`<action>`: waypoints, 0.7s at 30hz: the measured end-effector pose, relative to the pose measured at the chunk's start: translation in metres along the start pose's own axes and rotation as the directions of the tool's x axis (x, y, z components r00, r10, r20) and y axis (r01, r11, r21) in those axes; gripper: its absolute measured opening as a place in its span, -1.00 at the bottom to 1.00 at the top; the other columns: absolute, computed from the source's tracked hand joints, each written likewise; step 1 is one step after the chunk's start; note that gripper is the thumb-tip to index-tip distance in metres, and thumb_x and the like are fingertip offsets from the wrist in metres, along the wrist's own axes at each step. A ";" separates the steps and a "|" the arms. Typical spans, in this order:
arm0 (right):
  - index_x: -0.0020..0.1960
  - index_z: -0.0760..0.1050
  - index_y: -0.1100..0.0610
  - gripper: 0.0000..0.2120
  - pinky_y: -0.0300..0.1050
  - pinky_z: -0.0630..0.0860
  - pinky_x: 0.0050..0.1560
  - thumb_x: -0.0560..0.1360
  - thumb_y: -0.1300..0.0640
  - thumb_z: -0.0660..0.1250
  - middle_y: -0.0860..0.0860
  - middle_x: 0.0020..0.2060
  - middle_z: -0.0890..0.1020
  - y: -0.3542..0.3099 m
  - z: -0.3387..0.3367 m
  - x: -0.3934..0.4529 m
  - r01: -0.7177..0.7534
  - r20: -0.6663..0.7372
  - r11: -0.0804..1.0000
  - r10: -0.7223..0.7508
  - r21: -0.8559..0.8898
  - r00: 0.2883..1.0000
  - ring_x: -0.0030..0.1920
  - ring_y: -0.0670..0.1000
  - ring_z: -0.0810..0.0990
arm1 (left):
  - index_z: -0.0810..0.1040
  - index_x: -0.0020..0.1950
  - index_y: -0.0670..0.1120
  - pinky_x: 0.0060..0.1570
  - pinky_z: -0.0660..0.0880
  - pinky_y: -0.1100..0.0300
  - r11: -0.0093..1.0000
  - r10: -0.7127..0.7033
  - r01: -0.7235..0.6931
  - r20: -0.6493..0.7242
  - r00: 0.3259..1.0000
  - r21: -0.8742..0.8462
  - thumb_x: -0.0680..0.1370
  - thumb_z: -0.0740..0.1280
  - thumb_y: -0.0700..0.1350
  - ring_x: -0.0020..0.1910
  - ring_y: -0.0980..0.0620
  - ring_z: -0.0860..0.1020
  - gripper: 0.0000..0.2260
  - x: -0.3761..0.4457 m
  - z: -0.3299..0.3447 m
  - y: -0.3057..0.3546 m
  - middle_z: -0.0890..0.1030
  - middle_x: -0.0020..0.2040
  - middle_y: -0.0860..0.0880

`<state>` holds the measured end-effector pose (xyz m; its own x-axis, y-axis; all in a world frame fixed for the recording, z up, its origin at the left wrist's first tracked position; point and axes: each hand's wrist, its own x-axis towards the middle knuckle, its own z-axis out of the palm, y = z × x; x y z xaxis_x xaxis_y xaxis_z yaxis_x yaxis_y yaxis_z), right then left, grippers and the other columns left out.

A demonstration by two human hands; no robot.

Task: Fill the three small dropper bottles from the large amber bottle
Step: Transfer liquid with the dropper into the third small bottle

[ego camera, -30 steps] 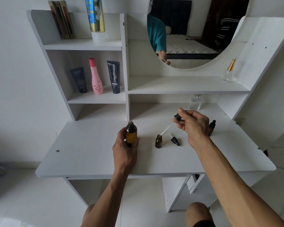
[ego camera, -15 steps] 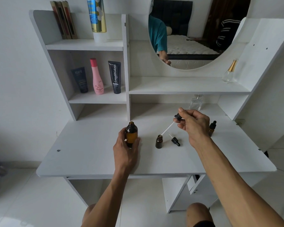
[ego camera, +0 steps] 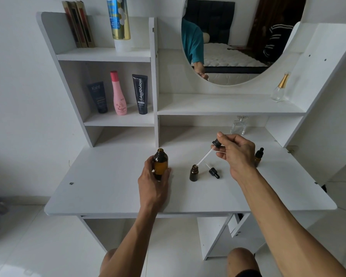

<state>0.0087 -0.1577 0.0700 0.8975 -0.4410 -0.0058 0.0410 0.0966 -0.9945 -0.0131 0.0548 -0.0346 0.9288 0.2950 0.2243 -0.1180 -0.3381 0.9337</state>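
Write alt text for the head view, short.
Seen from above, a person's right hand pinches a dropper with its glass tip at the mouth of a small open amber bottle on a white vanity desk, while the left hand grips the large amber bottle, uncapped.

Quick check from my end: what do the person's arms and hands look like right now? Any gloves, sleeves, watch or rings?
Both arms are bare from the bottom frame edge to the fingers. The left hand and right hand wear no gloves, and no watch, bracelet or ring shows. In the mirror, a teal short sleeve is reflected.
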 end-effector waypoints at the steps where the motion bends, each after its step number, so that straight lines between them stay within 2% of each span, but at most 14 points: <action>1: -0.15 0.58 0.17 -0.85 -0.15 0.58 -0.30 0.51 0.12 0.49 0.09 -0.26 0.72 0.000 0.000 0.000 0.001 0.000 1.000 -0.001 0.001 1.000 -0.26 0.05 0.74 | 0.39 0.33 0.17 -0.16 0.51 0.32 1.000 0.002 -0.002 -0.001 1.000 0.003 0.51 0.46 0.05 -0.12 0.08 0.63 -0.56 0.000 0.000 0.000 0.62 0.08 0.12; 5: -0.19 0.57 0.14 -0.84 -0.14 0.59 -0.29 0.51 0.12 0.49 0.06 -0.31 0.71 -0.001 0.001 -0.001 0.006 0.000 1.000 -0.006 0.003 1.000 -0.27 0.04 0.73 | 0.40 0.34 0.13 -0.22 0.41 0.47 1.000 0.000 0.000 -0.001 1.000 0.009 0.51 0.46 0.02 -0.13 0.10 0.62 -0.56 0.000 -0.002 0.003 0.61 0.07 0.12; 10: -0.18 0.58 0.15 -0.84 -0.13 0.60 -0.28 0.51 0.12 0.49 0.11 -0.26 0.71 -0.002 0.002 -0.001 0.015 0.003 1.000 -0.015 -0.010 1.000 -0.28 0.03 0.73 | 0.39 0.36 0.13 -0.20 0.43 0.42 1.000 -0.004 0.004 0.000 1.000 0.008 0.52 0.45 0.03 -0.11 0.07 0.62 -0.56 -0.001 -0.002 0.003 0.61 0.11 0.10; 16: -0.18 0.58 0.15 -0.84 -0.12 0.61 -0.28 0.51 0.13 0.49 0.07 -0.28 0.71 -0.003 0.002 -0.002 0.019 -0.006 1.000 -0.019 -0.017 1.000 -0.26 0.04 0.73 | 0.40 0.36 0.10 -0.26 0.42 0.54 1.000 0.003 -0.003 0.005 1.000 0.010 0.53 0.45 0.00 -0.12 0.08 0.62 -0.56 -0.001 -0.003 0.005 0.61 0.09 0.09; 21: -0.18 0.58 0.15 -0.85 -0.14 0.61 -0.29 0.51 0.12 0.50 0.08 -0.27 0.71 -0.003 0.003 -0.002 0.019 -0.001 1.000 -0.019 -0.016 1.000 -0.27 0.02 0.73 | 0.40 0.35 0.12 -0.28 0.42 0.51 1.000 -0.007 0.007 0.008 1.000 0.009 0.53 0.45 0.00 -0.15 0.13 0.61 -0.57 -0.002 -0.003 0.007 0.61 0.08 0.10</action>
<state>0.0081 -0.1547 0.0729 0.8961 -0.4437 0.0130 0.0508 0.0736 -0.9960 -0.0164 0.0548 -0.0280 0.9324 0.2900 0.2158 -0.1089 -0.3440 0.9326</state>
